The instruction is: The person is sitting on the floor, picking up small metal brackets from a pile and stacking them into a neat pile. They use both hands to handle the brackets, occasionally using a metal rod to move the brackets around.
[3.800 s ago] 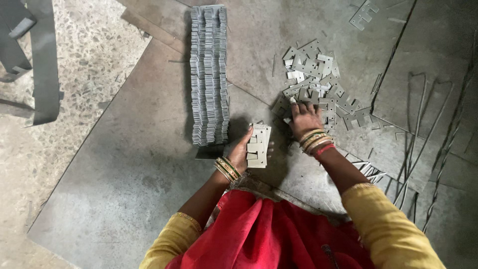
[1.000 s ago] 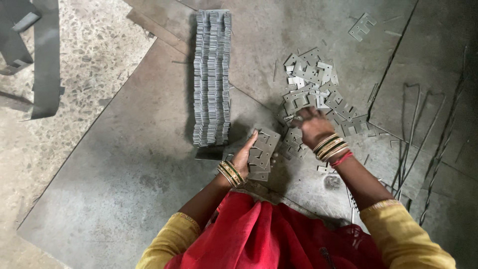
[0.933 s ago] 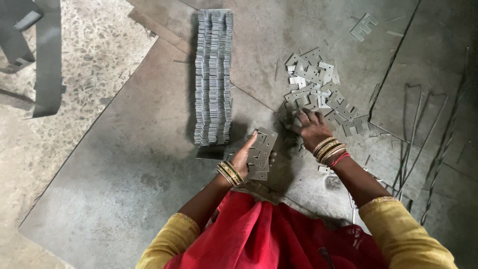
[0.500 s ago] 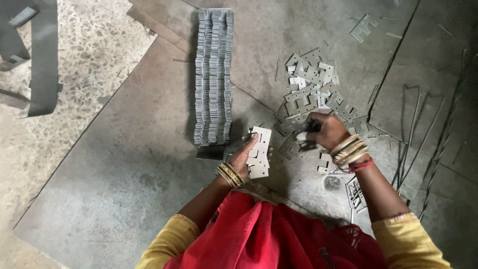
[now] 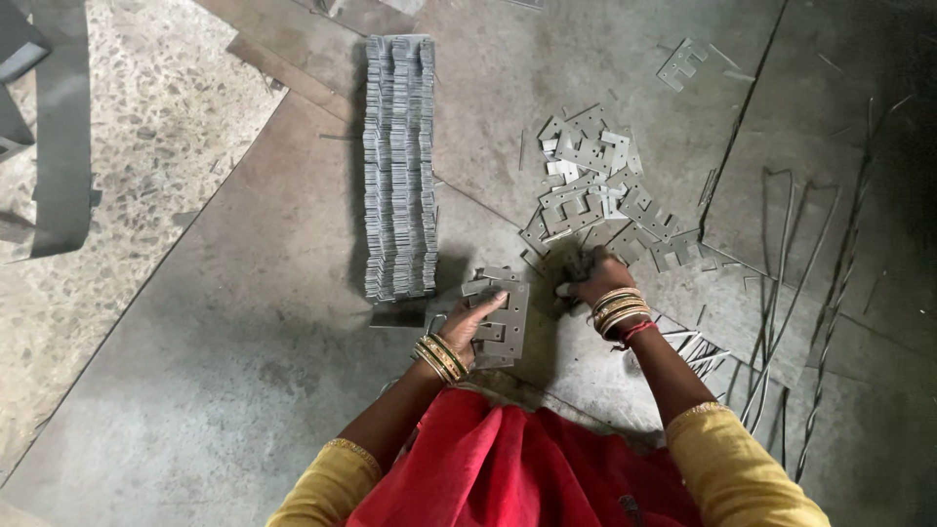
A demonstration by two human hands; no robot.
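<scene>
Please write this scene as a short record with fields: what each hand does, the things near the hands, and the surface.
left hand: holds a small stack of flat metal plates, upright on edge
right hand: reaches into the loose pile of plates, fingers on one piece
long row: stacked plates beside the left hand
surface: metal sheets on the floor
other: bent wire rods near the right arm

a speckled stone floor (image 5: pixel 146 127) is overlaid with large grey metal sheets (image 5: pixel 224 390). on the sheets lie a long row of stacked metal plates (image 5: pixel 398 166), a loose pile of flat metal pieces (image 5: pixel 605 190), one stray piece (image 5: pixel 681 61) and bent wire rods (image 5: pixel 810 293) at the right.
</scene>
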